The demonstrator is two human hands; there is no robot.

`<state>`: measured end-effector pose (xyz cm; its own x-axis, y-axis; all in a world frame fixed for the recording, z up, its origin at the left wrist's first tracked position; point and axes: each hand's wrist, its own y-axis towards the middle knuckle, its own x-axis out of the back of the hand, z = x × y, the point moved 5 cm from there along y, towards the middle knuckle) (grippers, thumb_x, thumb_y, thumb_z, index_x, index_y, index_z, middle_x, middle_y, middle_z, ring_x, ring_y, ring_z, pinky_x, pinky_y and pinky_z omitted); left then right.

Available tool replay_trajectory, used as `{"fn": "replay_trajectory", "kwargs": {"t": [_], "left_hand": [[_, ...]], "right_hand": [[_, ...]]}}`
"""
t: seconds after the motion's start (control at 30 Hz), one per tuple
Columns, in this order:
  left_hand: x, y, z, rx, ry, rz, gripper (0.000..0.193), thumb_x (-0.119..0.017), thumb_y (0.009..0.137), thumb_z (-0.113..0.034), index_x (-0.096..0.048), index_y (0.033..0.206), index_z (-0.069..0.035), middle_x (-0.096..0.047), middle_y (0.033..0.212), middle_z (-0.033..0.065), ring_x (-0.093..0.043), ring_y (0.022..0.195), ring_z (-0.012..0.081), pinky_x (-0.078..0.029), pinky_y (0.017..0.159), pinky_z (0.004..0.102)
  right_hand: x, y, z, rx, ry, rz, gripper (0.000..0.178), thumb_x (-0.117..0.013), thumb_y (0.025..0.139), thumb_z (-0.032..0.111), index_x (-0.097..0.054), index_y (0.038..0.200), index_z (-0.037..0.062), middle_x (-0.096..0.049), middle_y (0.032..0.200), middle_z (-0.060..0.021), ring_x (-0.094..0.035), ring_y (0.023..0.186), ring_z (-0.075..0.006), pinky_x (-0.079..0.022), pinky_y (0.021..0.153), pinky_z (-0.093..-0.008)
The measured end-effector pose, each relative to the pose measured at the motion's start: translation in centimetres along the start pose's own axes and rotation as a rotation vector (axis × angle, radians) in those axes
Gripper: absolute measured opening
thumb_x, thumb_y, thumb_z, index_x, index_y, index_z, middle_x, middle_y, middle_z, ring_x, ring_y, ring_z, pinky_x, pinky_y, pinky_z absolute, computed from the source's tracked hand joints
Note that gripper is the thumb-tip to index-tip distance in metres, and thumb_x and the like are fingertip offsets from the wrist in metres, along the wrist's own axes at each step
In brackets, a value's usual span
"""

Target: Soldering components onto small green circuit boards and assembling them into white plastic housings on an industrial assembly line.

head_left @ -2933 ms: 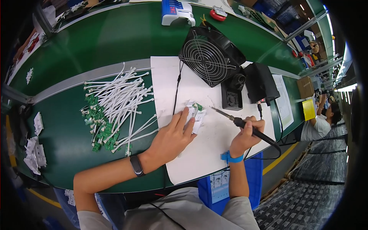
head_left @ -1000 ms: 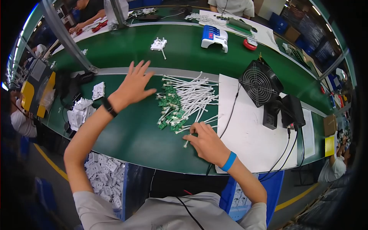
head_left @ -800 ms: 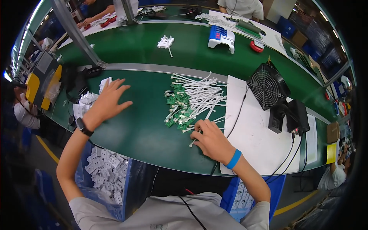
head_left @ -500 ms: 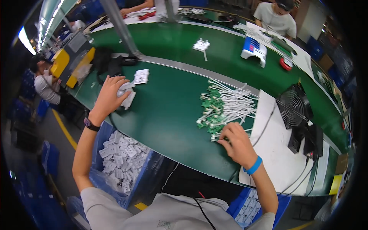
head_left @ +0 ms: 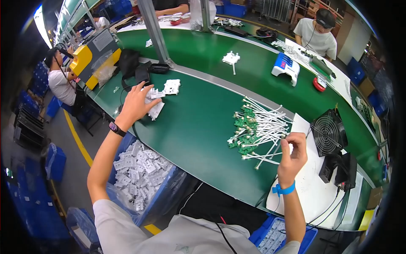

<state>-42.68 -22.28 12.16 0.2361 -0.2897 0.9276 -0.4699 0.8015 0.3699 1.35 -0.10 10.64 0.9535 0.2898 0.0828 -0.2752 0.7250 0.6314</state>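
Observation:
My left hand (head_left: 136, 104) lies over several white plastic housings (head_left: 156, 111) at the left of the green bench, its thumb and fingers spread around one of them. One more white housing (head_left: 172, 86) lies flat just beyond. On the right, my right hand (head_left: 292, 155) is raised with thumb and forefinger curled together at the tail ends of white cables (head_left: 270, 122). Whatever lies between those fingertips is too small to make out. The cables form a loose heap, their other ends joined to small green circuit boards (head_left: 245, 129).
A blue bin (head_left: 163, 186) full of white housings (head_left: 141, 169) stands below the bench edge. To the right are a white board (head_left: 279, 199), a black fan (head_left: 328, 133) and black power units (head_left: 340, 169). A metal post (head_left: 154, 34) rises beyond my left hand. Co-workers sit farther off.
My right hand has moved right and up from the connector end of the heap to the cable tails. One cable now lies crosswise near it. My left hand stays over the housings; the view has shifted.

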Motion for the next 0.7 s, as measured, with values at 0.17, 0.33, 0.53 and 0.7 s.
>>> {"fn": "replay_trajectory", "kwargs": {"t": [0.17,0.33,0.53,0.7], "left_hand": [[-2.4,2.1,0.7,0.095,-0.171,0.011,0.047,-0.078,0.084,-0.04,-0.075,0.116,-0.005,-0.067,0.127,0.0257,-0.065,0.115,0.0418,-0.049,0.105,0.0464],[-3.3,3.5,-1.7,0.004,-0.246,-0.22,0.047,-0.081,0.078,-0.03,-0.073,0.121,-0.01,-0.064,0.133,0.0196,-0.062,0.115,0.0395,-0.047,0.102,0.0473],[2.5,3.2,-10.2,-0.136,-0.65,-0.264,0.079,-0.08,0.075,-0.008,-0.053,0.149,-0.014,-0.042,0.152,0.0173,-0.047,0.138,0.0358,-0.039,0.116,0.0432],[6.5,0.7,-22.9,-0.514,-0.768,-0.107,0.102,-0.085,0.07,-0.024,-0.035,0.157,-0.008,-0.032,0.157,0.0216,-0.034,0.146,0.0414,-0.032,0.12,0.0509]], "right_hand": [[0.6,-0.1,0.5,0.05,-0.028,0.005,0.014,-0.069,0.083,-0.009,-0.06,0.09,-0.0006,-0.056,0.093,-0.0088,-0.053,0.078,-0.0162,-0.044,0.074,-0.0285],[3.0,-0.1,0.6,0.061,-0.056,-0.08,0.014,-0.068,0.083,-0.01,-0.061,0.09,-0.0011,-0.058,0.094,-0.0098,-0.055,0.08,-0.0174,-0.047,0.075,-0.0291],[3.7,0.5,0.6,0.029,0.013,-0.081,0.011,-0.071,0.086,-0.007,-0.065,0.092,-0.0016,-0.066,0.092,-0.0089,-0.06,0.079,-0.0144,-0.048,0.074,-0.0271],[4.6,1.2,1.8,-0.031,0.021,-0.047,0.008,-0.072,0.086,-0.005,-0.067,0.091,-0.0028,-0.065,0.091,-0.0085,-0.059,0.079,-0.0153,-0.047,0.073,-0.0274]]}}
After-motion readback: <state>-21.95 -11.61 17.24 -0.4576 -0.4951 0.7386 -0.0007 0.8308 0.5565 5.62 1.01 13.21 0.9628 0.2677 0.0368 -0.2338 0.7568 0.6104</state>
